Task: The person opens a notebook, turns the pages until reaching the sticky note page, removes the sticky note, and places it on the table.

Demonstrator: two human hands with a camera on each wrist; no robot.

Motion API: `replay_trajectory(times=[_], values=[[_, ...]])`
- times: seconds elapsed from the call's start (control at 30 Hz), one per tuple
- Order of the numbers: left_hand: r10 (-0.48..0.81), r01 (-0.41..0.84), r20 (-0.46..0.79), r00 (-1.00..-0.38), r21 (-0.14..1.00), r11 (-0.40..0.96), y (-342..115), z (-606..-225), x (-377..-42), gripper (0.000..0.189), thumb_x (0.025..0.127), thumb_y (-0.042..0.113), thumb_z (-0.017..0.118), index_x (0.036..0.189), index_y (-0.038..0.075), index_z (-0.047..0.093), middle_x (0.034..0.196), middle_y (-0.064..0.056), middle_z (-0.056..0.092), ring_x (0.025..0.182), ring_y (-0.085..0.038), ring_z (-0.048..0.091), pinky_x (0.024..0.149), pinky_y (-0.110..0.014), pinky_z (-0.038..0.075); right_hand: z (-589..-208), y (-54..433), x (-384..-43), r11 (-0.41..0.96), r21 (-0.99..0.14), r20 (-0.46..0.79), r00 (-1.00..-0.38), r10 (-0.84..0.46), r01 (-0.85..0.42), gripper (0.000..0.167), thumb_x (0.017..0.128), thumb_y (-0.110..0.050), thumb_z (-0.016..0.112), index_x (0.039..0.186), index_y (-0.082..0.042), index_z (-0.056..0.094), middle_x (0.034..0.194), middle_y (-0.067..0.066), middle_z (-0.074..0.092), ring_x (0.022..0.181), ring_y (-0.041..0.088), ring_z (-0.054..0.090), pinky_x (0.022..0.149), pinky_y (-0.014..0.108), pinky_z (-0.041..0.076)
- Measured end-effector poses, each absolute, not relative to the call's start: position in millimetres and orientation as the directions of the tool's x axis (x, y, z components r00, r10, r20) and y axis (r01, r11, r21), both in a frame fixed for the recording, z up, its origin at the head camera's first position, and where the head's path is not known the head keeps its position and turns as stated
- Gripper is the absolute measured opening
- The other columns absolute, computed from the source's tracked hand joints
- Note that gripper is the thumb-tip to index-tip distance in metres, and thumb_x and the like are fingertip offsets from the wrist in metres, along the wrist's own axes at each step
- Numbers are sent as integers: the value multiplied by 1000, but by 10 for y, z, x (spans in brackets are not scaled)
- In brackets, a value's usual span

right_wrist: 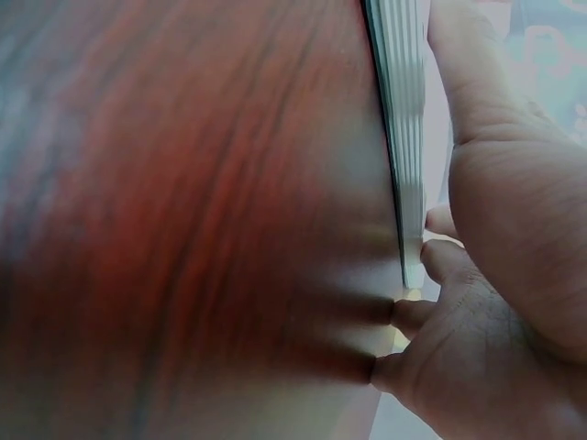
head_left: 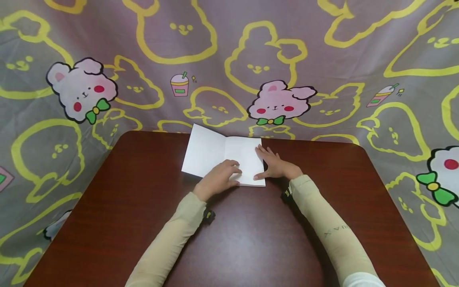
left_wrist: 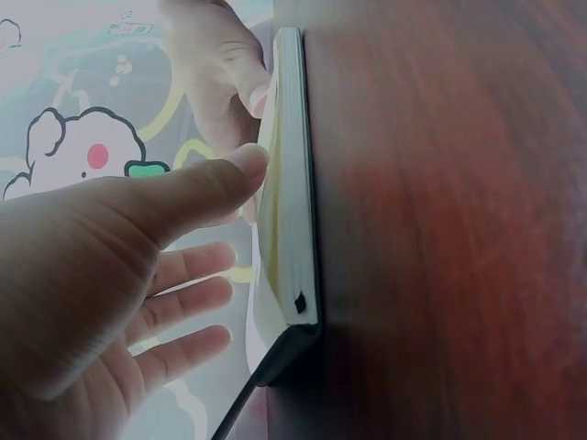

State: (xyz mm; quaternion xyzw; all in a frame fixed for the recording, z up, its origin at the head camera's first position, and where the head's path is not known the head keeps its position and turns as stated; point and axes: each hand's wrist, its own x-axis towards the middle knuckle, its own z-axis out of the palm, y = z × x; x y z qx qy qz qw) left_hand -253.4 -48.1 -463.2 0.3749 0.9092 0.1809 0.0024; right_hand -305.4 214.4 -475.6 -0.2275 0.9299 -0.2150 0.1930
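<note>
A notebook point(head_left: 205, 150) with blank white pages lies open on the table, its left side raised at an angle. Over the lower middle of the spread is my left hand point(head_left: 218, 177), fingers loosely bent above the right-hand page. In the left wrist view its thumb point(left_wrist: 215, 188) reaches the edge of the page block point(left_wrist: 292, 183), which sits on a dark cover. My right hand point(head_left: 275, 165) rests with spread fingers at the page's right edge. The right wrist view shows fingertips point(right_wrist: 413, 316) of that hand past the notebook's corner, close to the tabletop.
The dark reddish-brown table point(head_left: 229, 239) has rounded far corners. Behind and beside it hangs a grey curtain point(head_left: 215, 36) with yellow outlines and cartoon bunnies. A dark ribbon point(left_wrist: 237, 408) trails from the notebook in the left wrist view.
</note>
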Motion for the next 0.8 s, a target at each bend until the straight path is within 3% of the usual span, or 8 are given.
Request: replay_trajectory(times=[0.2, 0.5, 0.8], values=[[697, 697, 148, -702, 343, 629, -483, -4629, -2541, 21, 89, 19, 80, 105, 6, 75, 105, -6, 67, 103, -23, 63, 96, -36, 52, -4759, 2158, -3048, 797, -497, -249, -823, -511, -344, 121, 82, -51, 82, 163, -4, 6, 171, 18, -3, 154, 48, -7, 118, 73, 0], [717, 703, 124, -686, 367, 609, -508, -4606, -2521, 6, 93, 15, 75, 93, 9, 75, 89, -2, 65, 83, -16, 63, 81, -34, 53, -4784, 2215, -3031, 770, -529, -227, -815, -533, -356, 121, 82, -51, 82, 163, -3, 7, 171, 18, -1, 155, 47, -5, 119, 72, 2], [762, 797, 233, -604, 186, 575, -532, -4578, -2481, 11, 92, 8, 73, 82, 12, 71, 79, 0, 62, 74, -16, 61, 73, -34, 53, -4765, 2334, -3006, 743, -570, -211, -812, -545, -351, 121, 82, -45, 84, 162, 1, 6, 170, 20, -1, 157, 39, 1, 125, 58, 13]])
